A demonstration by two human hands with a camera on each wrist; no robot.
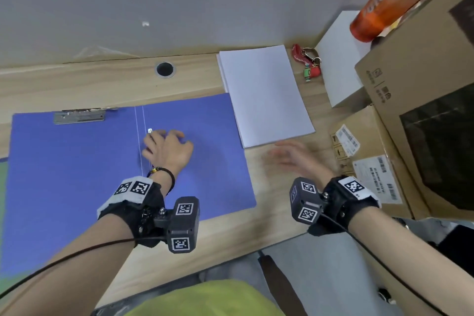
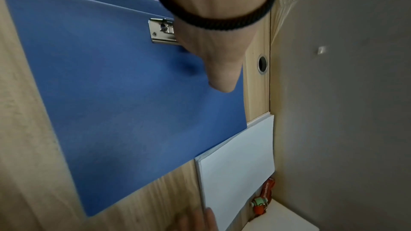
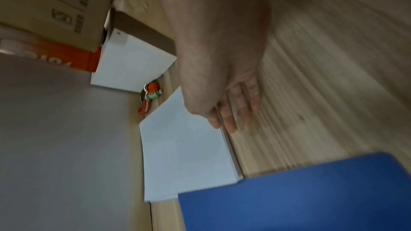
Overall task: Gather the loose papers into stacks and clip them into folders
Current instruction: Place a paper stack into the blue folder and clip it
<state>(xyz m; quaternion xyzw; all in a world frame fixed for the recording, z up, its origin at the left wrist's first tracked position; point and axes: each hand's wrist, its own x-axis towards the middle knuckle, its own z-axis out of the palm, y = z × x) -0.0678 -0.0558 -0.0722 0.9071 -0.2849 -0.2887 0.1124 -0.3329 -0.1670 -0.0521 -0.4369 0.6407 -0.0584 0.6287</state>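
A blue folder (image 1: 77,174) lies open and flat on the wooden desk, with a metal clip (image 1: 79,116) at the top of its left leaf. My left hand (image 1: 166,146) rests on the folder just right of the spine, fingers curled under, with nothing visible in them. In the left wrist view only the thumb (image 2: 220,76) shows over the folder (image 2: 111,94), next to the clip (image 2: 162,31). A neat stack of white paper (image 1: 264,95) lies right of the folder. My right hand (image 1: 289,159), blurred and flat, hovers at the stack's near corner; its fingers (image 3: 231,115) reach the paper's edge (image 3: 184,150).
Cardboard boxes (image 1: 423,84) crowd the right side, with a white box (image 1: 338,59) and an orange bottle (image 1: 384,0) behind. A red keyring (image 1: 307,64) lies between the paper and the white box. A cable hole (image 1: 165,69) sits near the wall.
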